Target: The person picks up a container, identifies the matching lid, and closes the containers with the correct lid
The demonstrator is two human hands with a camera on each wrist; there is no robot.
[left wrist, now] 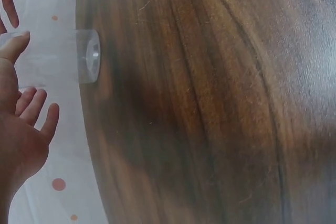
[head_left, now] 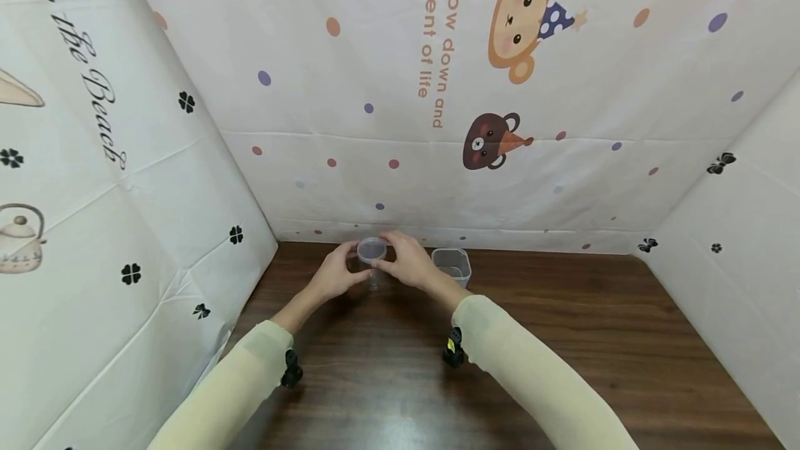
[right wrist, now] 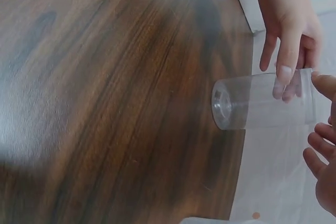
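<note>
A clear plastic jar [right wrist: 257,103] stands upright on the table close to the back wall. Its round top is covered by a translucent lid [head_left: 371,248]. The left hand [head_left: 334,276] grips the upper part of the jar from the left, thumb on the near side. From the right, the right hand [head_left: 409,261] holds the lid's rim between thumb and fingers. Through the jar's wall some of the left fingertips show in the right wrist view. Only part of the right hand [right wrist: 325,177] is inside that view.
A clear square container [head_left: 459,260] stands just right of the right hand, partly behind its wrist. The brown wood-grain table [head_left: 400,380] meets a printed cloth wall [head_left: 300,193] at the back, with further cloth walls at left and right.
</note>
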